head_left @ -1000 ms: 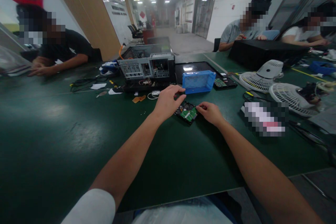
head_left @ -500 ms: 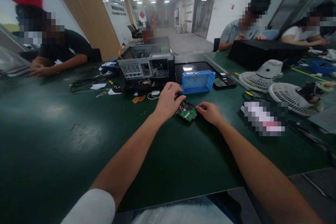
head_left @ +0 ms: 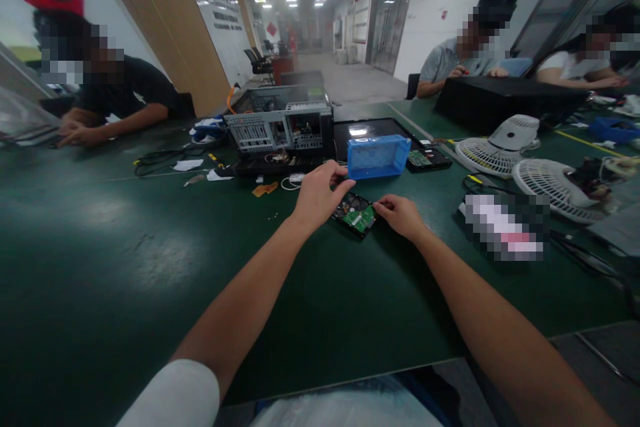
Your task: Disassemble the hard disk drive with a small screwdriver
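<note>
Wide green tabletop (head_left: 150,260) under everything. Grey metal computer case (head_left: 277,132), frame open, circuitry showing inside. Blue plastic box (head_left: 379,159), no drive parts visible in it (similar black unit (head_left: 427,157) lies at its right). My left hand (head_left: 320,195) curled over drive's far-left end, right hand (head_left: 401,215) bunched at right edge; cannot tell what, if anything, either pinches. Black rectangular hard drive (head_left: 357,202) flat on tabletop between them. Green circuit board (head_left: 362,219) in place, so work on drive looks unfinished.
</note>
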Motion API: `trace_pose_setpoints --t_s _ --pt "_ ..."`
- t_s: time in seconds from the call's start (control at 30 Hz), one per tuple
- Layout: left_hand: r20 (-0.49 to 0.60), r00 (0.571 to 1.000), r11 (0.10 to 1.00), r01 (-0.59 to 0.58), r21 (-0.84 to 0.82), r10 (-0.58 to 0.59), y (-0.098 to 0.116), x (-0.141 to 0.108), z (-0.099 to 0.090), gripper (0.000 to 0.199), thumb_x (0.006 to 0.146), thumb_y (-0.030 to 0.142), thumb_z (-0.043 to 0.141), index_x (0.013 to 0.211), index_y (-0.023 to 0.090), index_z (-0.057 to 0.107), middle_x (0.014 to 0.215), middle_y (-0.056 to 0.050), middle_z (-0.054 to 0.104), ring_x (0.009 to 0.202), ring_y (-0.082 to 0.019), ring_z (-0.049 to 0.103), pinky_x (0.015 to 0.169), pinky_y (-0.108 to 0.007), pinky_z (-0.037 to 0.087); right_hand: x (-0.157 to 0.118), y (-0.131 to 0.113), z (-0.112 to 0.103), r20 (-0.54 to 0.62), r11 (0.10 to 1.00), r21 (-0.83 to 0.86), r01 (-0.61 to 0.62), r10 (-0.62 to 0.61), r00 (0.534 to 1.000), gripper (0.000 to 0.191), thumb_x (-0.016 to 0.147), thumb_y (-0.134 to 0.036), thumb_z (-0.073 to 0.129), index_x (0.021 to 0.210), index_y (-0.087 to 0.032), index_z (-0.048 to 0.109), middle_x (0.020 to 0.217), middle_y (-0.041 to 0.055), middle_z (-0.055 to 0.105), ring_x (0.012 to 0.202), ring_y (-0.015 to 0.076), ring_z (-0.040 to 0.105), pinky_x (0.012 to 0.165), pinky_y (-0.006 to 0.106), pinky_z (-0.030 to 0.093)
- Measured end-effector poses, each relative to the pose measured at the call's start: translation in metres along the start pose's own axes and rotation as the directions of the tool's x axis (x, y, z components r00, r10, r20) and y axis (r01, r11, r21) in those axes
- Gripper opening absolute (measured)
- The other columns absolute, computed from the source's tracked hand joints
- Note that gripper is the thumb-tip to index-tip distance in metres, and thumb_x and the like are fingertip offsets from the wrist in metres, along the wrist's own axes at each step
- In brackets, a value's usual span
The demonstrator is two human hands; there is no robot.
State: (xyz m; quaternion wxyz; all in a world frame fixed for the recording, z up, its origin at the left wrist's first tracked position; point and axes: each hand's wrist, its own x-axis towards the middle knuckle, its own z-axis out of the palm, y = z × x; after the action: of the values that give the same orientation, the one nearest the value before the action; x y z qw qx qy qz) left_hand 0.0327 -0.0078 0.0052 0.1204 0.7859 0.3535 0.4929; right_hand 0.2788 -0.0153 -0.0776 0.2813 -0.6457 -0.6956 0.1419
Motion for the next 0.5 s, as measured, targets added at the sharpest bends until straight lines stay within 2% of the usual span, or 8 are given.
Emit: trace_pose_setpoints --t_s 0.17,0.4,0.5 --pt "-0.030 0.999 1.000 -0.014 -0.012 0.014 0.0023 -0.0016 0.0035 0.015 0.087 0.020 0.071 0.097 0.019 0.061 0.106 -0.005 0.066 0.095 -0.017 0.068 0.080 -0.032 0.062 -0.0007 -0.0005 0.0001 -0.001 1.000 -0.001 -0.005 0.005 1.000 0.028 0.090 -0.046 0.060 0.091 -0.022 0.075 0.079 0.0032 0.073 0.068 0.0163 0.061 0.062 0.027 0.039" --pt "0.030 0.998 0.997 0.057 -0.060 -0.056 0.0049 -0.0024 0.0021 0.028 0.087 0.020 0.070 0.112 0.021 0.057 0.110 -0.006 0.065 0.094 -0.016 0.069 0.083 -0.031 0.061 -0.0007 -0.0016 -0.0006 -0.005 1.000 -0.003 -0.004 0.004 1.000 0.028 0.089 -0.046 0.060 0.091 -0.023 0.075 0.079 0.0034 0.072 0.068 0.0166 0.060 0.061 0.028 0.039" --pt "0.035 0.998 0.997 0.057 -0.046 -0.056 0.0045 -0.0025 0.0021 0.025 0.088 0.020 0.069 0.109 0.021 0.057 0.109 -0.006 0.066 0.094 -0.016 0.068 0.083 -0.032 0.061 -0.0006 -0.0013 -0.0008 0.001 1.000 -0.004 0.006 -0.006 1.000 0.029 0.090 -0.047 0.059 0.090 -0.023 0.075 0.078 0.0033 0.072 0.068 0.0165 0.060 0.060 0.027 0.039"
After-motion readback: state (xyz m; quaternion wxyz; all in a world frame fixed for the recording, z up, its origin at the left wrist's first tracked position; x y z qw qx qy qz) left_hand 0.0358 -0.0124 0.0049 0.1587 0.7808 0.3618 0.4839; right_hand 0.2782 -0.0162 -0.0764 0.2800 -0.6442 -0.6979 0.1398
